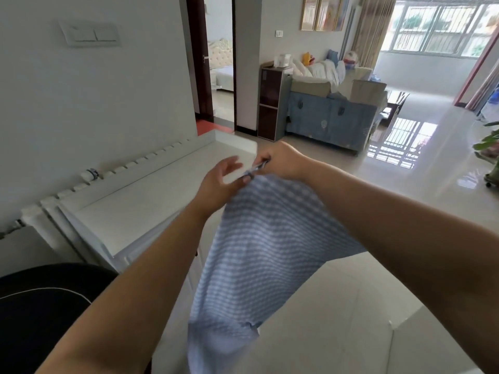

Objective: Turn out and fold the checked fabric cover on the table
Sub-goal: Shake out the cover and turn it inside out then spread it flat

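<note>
Both hands, left hand (219, 184) and right hand (282, 160), pinch the blue-and-white checked fabric cover (259, 255) with their fingers above the white glossy desk (337, 319); behind lies a bright living room with a blue-covered sofa (329, 117).

Blue-and-white checked fabric cover (259, 255), held aloft (top corner pinched), hanging limp, blurred

The fabric cover (259, 255) is pale blue-and-white checked; the table (337, 319) is white; the floor (405, 179) glossy white.
</note>
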### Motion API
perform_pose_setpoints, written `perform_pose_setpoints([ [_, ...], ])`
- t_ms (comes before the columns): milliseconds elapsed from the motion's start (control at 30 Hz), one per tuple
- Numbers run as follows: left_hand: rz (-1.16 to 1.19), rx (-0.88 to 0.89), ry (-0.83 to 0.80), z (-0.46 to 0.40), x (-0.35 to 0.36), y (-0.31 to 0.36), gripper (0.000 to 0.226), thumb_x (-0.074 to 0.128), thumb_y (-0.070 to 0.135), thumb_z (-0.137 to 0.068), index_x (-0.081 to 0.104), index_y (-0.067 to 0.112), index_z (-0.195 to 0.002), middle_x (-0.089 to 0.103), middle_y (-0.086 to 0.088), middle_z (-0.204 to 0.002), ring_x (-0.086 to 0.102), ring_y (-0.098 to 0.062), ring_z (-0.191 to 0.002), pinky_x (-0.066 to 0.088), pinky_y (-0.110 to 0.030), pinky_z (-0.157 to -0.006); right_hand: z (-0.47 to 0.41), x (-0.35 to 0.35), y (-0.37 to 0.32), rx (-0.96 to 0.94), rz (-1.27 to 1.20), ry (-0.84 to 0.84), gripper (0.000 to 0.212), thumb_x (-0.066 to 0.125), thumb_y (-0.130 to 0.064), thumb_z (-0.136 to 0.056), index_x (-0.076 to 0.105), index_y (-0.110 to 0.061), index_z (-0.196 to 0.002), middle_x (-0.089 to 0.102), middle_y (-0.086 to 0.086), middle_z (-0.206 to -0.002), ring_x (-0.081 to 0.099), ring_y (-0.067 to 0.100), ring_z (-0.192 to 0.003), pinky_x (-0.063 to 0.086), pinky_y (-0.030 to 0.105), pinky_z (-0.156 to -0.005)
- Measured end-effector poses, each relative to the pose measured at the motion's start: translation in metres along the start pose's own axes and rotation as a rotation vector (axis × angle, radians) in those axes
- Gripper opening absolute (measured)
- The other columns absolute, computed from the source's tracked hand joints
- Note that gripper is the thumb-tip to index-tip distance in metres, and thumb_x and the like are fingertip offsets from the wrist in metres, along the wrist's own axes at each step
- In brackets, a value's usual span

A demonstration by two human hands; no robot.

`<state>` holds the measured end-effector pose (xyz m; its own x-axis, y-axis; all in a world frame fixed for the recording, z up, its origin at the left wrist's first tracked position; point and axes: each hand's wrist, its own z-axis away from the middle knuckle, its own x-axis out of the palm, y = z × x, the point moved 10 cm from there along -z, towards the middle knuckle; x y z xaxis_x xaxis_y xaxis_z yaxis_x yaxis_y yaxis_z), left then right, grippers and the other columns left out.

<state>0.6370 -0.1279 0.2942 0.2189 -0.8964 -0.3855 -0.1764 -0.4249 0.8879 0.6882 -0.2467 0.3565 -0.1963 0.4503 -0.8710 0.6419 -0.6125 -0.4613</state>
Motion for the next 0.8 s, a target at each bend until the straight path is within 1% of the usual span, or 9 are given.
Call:
perform_pose_setpoints([
  [67, 0.078, 0.013, -0.100, -0.004, 0.006, 0.015, 0.024, 0.072, 0.027, -0.084, 0.070, 0.021, -0.107, 0.072, 0.001, -0.100, 0.065, -0.011, -0.095, 0.050, -0.035, -0.092, 0.003, 0.010, 0.008, 0.036, -0.022, -0.051, 0.015, 0.074, -0.023, -0.080, 0.073, -0.009, -0.085, 0.058, -0.006, -0.070, 0.046, 0.001, -0.058, 0.035, 0.004, -0.052],
  [133, 0.127, 0.011, -0.127, 0.001, 0.009, 0.016, 0.006, 0.071, 0.024, -0.084, 0.076, 0.022, -0.088, 0.071, -0.005, -0.083, 0.063, -0.017, -0.078, 0.051, -0.038, -0.078, 0.005, 0.013, 0.013, 0.064, -0.035, -0.081, 0.018, 0.074, -0.029, -0.079, 0.069, -0.011, -0.076, 0.055, -0.003, -0.067, 0.043, 0.004, -0.056, 0.033, 0.011, -0.051],
  [233, 0.118, 0.025, -0.041, 0.004, 0.010, 0.017, 0.031, 0.065, 0.019, -0.089, 0.070, 0.028, -0.060, 0.059, 0.006, -0.057, 0.050, -0.010, -0.057, 0.042, -0.030, -0.061, 0.007, 0.015, 0.013, 0.079, -0.032, -0.128, 0.032, 0.074, -0.030, -0.079, 0.067, 0.002, -0.076, 0.048, 0.003, -0.063, 0.037, 0.010, -0.054, 0.029, 0.013, -0.045],
  [300, 0.119, 0.029, 0.033, 0.005, 0.009, 0.020, 0.028, 0.065, 0.019, -0.090, 0.070, 0.021, -0.062, 0.059, -0.003, -0.058, 0.048, -0.013, -0.057, 0.039, -0.030, -0.060, 0.008, 0.014, 0.015, 0.100, -0.023, -0.150, 0.036, 0.073, -0.031, -0.080, 0.067, 0.004, -0.080, 0.046, 0.003, -0.061, 0.035, 0.010, -0.052, 0.028, 0.013, -0.042],
  [400, 0.101, 0.013, 0.077, 0.007, 0.013, 0.021, 0.025, 0.066, 0.025, -0.088, 0.072, 0.003, -0.078, 0.066, -0.025, -0.078, 0.054, -0.022, -0.066, 0.046, -0.035, -0.065, 0.011, 0.014, 0.019, 0.129, -0.065, -0.175, 0.039, 0.073, -0.030, -0.080, 0.064, 0.007, -0.080, 0.046, 0.008, -0.065, 0.035, 0.012, -0.053, 0.028, 0.018, -0.047],
  [467, 0.125, -0.015, 0.055, 0.006, 0.016, 0.019, 0.023, 0.067, 0.025, -0.087, 0.073, 0.004, -0.079, 0.068, -0.025, -0.080, 0.058, -0.023, -0.067, 0.050, -0.038, -0.068, 0.016, 0.014, 0.022, 0.140, -0.079, -0.182, 0.036, 0.072, -0.031, -0.080, 0.064, 0.004, -0.078, 0.046, 0.006, -0.065, 0.036, 0.011, -0.054, 0.029, 0.021, -0.051],
  [633, 0.175, -0.145, -0.240, 0.005, 0.035, 0.008, 0.029, 0.066, 0.027, -0.089, 0.072, 0.000, -0.098, 0.073, -0.019, -0.095, 0.070, -0.033, -0.089, 0.058, -0.043, -0.082, 0.030, 0.021, 0.030, 0.145, -0.065, -0.168, 0.041, 0.071, -0.034, -0.080, 0.064, 0.006, -0.078, 0.050, 0.006, -0.066, 0.040, 0.012, -0.057, 0.032, 0.023, -0.054],
  [700, 0.191, -0.156, -0.196, 0.005, 0.037, 0.009, 0.028, 0.067, 0.026, -0.088, 0.072, 0.000, -0.097, 0.073, -0.020, -0.095, 0.070, -0.032, -0.086, 0.059, -0.044, -0.081, 0.033, 0.020, 0.032, 0.145, -0.091, -0.116, 0.039, 0.072, -0.032, -0.080, 0.063, 0.006, -0.075, 0.048, 0.006, -0.065, 0.038, 0.013, -0.056, 0.031, 0.024, -0.054],
  [800, 0.199, -0.146, -0.012, 0.000, 0.027, 0.015, 0.023, 0.069, 0.028, -0.086, 0.074, 0.005, -0.088, 0.073, -0.016, -0.089, 0.070, -0.032, -0.084, 0.060, -0.043, -0.077, 0.043, 0.015, 0.046, 0.177, -0.118, 0.001, 0.025, 0.073, -0.032, -0.079, 0.060, -0.012, -0.086, 0.052, -0.004, -0.074, 0.045, 0.009, -0.062, 0.035, 0.022, -0.057],
])
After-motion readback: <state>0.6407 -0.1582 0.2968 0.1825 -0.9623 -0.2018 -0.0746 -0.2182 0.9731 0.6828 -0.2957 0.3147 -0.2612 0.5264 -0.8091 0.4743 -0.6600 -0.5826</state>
